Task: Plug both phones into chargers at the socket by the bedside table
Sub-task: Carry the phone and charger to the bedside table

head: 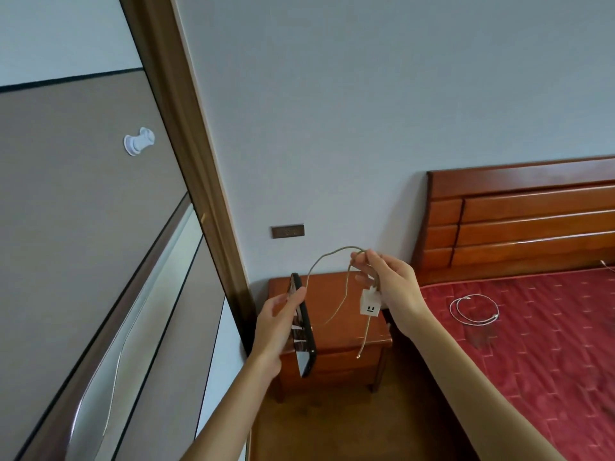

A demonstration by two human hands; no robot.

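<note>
My left hand [278, 322] grips a black phone [303, 331], held edge-on above the left side of the wooden bedside table [352, 337]. My right hand [391, 284] pinches a beige cable [327, 261] that loops up and hangs down, its free connector dangling before the table front. A white charger plug [370, 303] hangs under that hand. The dark wall socket [288, 231] sits on the wall above the table. A second, white cable [474, 309] lies coiled on the red bed. No second phone is visible.
A wooden door frame [196, 161] runs down the left beside the table. The bed's wooden headboard [519, 214] and red mattress [549, 344] fill the right. A white knob [139, 141] is on the grey door at left. Brown floor lies between table and bed.
</note>
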